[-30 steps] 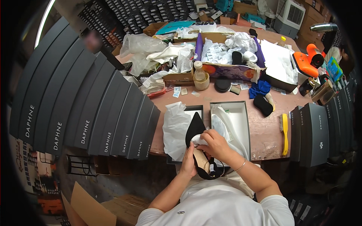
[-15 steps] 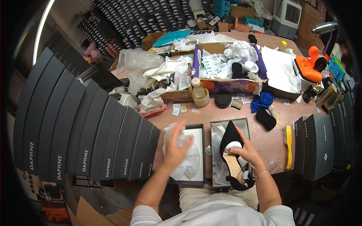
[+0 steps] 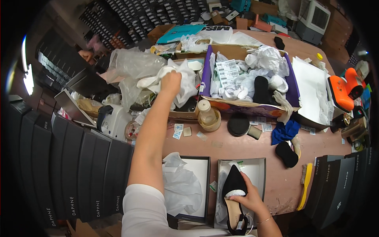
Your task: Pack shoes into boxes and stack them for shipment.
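Gripping the black shoe (image 3: 233, 207) near its middle, the right hand (image 3: 252, 197) is closed on it from the three o'clock side, thumb over the opening and fingers along the outer flank. The left hand (image 3: 171, 82) reaches to eleven o'clock from the shoe, over white paper (image 3: 185, 85) at a cardboard carton (image 3: 183, 115); its fingers look curled, but the tips are hidden, so whether it has hold of the paper cannot be told. The step seems to be handling loose paper with one hand while the other steadies the shoe. Doing it well likely means pinching one sheet cleanly from the heap, and keeping the right thumb light so that the white wad (image 3: 236, 192) in the front of the shoe is not crushed and the upper is not marked. The shoe is over the open box (image 3: 257, 170); whether it touches the rim is unclear. Its pointed toe aims almost exactly at twelve o'clock, the heel end lies at six, toward the person, and the long axis runs between them with the opening facing up.
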Demonstrator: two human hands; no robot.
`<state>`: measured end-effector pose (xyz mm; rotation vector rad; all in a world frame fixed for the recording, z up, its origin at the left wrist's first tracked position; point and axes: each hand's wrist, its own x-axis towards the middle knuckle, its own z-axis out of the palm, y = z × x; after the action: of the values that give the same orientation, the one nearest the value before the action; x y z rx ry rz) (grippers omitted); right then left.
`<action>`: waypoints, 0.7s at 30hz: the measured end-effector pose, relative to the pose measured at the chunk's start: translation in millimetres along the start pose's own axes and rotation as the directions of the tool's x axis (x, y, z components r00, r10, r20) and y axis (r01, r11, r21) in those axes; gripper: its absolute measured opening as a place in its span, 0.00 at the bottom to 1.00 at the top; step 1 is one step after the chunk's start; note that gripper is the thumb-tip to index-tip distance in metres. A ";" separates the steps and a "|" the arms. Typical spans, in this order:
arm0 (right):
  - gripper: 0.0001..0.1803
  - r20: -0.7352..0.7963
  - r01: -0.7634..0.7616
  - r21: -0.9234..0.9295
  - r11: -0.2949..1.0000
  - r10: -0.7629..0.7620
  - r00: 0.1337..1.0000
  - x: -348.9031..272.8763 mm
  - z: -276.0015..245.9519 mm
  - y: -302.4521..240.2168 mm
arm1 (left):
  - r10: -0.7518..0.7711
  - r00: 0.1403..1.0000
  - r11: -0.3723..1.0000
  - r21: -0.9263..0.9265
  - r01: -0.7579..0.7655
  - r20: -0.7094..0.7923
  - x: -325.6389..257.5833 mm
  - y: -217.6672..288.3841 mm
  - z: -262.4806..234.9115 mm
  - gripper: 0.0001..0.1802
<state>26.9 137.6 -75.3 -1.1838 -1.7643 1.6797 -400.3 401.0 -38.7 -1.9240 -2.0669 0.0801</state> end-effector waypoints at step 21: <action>0.54 -0.007 -0.008 0.018 1.000 0.008 1.000 4.5 4.5 0.3 | -0.092 0.980 0.954 -0.297 0.036 -0.179 -5.3 -42.7 -15.1 0.08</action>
<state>20.9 138.6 -77.5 -1.1887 -1.7388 1.6906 -437.1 389.2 -14.6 -1.9342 -2.1019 -0.4331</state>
